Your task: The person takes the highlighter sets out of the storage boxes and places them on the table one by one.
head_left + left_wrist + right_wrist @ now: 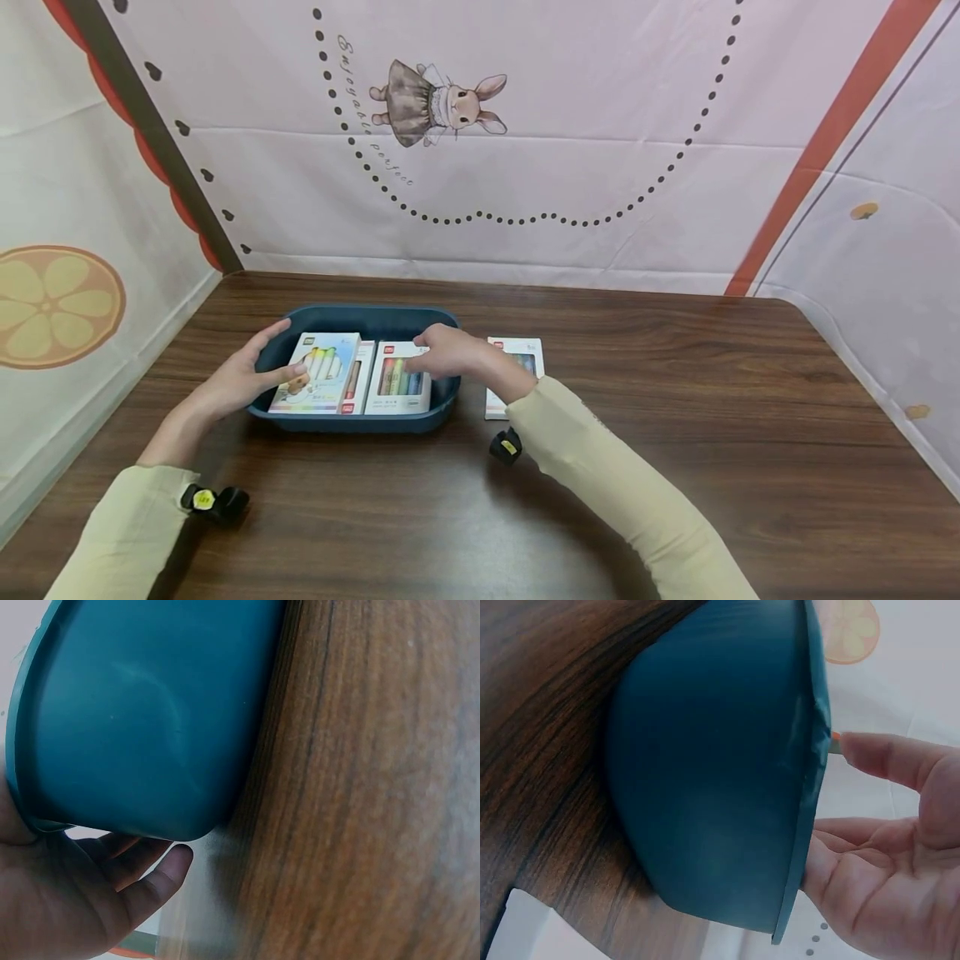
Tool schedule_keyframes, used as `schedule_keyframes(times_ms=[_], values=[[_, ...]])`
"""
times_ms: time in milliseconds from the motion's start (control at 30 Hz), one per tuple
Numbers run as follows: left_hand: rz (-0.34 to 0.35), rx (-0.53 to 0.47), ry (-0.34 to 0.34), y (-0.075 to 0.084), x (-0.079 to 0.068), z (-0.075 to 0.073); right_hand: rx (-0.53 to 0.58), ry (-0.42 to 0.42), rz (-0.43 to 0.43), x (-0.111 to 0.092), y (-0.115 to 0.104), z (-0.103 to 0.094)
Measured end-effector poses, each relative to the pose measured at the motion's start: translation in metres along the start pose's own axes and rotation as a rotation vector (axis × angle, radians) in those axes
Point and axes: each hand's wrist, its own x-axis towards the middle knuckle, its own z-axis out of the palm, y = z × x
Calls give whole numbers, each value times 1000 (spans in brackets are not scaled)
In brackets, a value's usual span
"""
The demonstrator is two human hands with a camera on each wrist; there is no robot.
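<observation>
A dark blue plastic basin (352, 423) holds several flat boxes. My left hand (236, 379) grips its left end, thumb over the rim on a white box with pictured colored markers (322, 379). In the left wrist view, the fingers (161, 881) lie along the outside wall. My right hand (453, 354) reaches over the right end and pinches a white crayon box (396, 398), thumb on its face beside the window of colored sticks. Between these two boxes, a third box (360, 379) is partly covered. The right wrist view shows the right hand (885, 862) behind the rim, its fingertips hidden.
Another white windowed box (497, 407) lies on the brown wooden table (660, 400) right of the basin, partly hidden by the right forearm. Black wrist devices (217, 502) sit at both cuffs. A printed cloth (562, 100) stands behind and beside the table.
</observation>
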Motion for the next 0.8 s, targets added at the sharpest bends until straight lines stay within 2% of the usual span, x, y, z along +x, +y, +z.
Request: schedule_keyframes(times_ms=[167, 300, 533, 800], values=[[-2, 2, -1, 1, 0, 0, -100, -29, -15, 3, -2, 2], [-9, 6, 0, 1, 1, 0, -125, -39, -3, 6, -3, 5], [-4, 3, -3, 0, 2, 0, -259, -7, 21, 11, -6, 11], [2, -4, -1, 0, 1, -1, -267, 11, 57, 13, -10, 15]])
